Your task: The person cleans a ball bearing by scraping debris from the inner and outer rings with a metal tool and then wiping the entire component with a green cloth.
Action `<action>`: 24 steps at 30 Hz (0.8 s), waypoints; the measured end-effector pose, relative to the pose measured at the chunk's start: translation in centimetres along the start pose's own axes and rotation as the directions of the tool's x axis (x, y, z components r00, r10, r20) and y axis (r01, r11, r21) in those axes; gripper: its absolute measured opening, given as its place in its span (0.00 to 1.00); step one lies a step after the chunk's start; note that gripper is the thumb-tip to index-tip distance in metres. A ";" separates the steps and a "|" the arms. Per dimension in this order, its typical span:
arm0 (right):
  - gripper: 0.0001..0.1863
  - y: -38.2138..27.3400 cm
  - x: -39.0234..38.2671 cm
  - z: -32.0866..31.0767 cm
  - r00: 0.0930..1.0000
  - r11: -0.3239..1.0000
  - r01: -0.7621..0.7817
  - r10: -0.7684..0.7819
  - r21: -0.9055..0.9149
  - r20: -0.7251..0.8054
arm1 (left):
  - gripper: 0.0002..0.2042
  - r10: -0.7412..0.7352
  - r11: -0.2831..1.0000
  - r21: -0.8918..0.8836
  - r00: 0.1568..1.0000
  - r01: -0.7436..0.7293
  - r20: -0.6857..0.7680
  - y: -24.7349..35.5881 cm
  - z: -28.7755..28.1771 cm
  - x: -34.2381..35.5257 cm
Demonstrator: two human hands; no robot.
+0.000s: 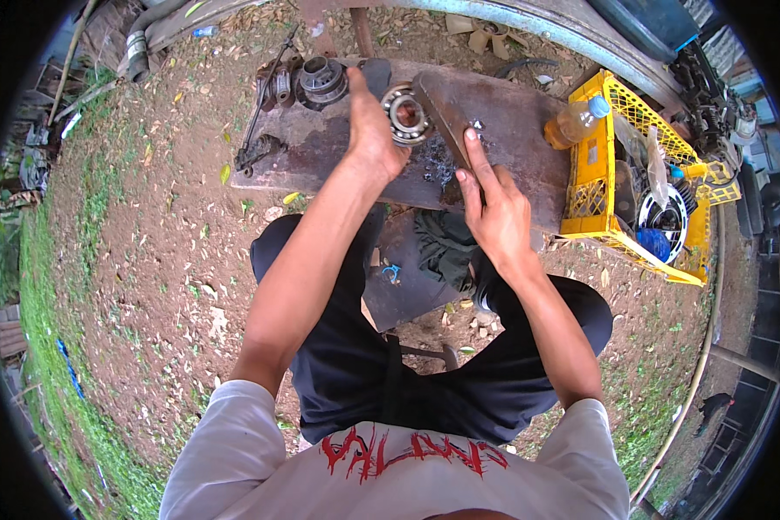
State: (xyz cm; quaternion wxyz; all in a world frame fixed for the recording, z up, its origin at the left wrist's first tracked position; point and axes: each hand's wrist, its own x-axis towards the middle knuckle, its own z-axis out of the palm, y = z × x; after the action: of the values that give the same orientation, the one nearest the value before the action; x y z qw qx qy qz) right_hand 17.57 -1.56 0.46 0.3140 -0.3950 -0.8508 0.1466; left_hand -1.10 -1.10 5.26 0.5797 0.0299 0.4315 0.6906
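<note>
One ball bearing [405, 135] sat in the left hand's grip [374, 130] above the surface [524, 117]; the right hand's grip [500, 208] held a flat brown bar [442, 117] just beside it.

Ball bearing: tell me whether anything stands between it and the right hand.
Yes: the dark flat bar, gripped in the right hand, lies between that hand and the ball bearing. Nothing visible separates the left hand from the bearing it holds.

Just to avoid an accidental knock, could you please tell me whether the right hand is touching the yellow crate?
Apart. The head view shows it plainly: a strip of brown tabletop lies visible between the right hand and the yellow crate.
</note>
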 end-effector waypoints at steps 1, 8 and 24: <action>0.30 -0.2 -0.2 0.0 1.000 1.000 0.001 -0.001 0.015 0.010 | 0.38 -0.013 1.000 -0.014 1.000 0.013 0.014 -0.1 -0.2 0.1; 0.30 -0.6 0.1 -0.2 0.999 0.996 -0.030 0.032 0.087 -0.018 | 0.43 -0.050 0.997 -0.055 0.999 0.050 0.010 -1.3 0.5 0.1; 0.29 -0.9 0.1 0.0 0.999 0.996 -0.032 0.032 0.088 -0.002 | 0.42 0.029 0.998 -0.051 0.999 -0.030 -0.012 -1.0 -0.6 1.3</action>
State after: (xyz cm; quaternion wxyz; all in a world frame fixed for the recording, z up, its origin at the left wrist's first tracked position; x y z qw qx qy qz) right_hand 17.01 -2.06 1.00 0.3303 -0.3948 -0.8364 0.1881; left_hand -1.05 -0.39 3.65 0.5676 0.0178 0.4165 0.7100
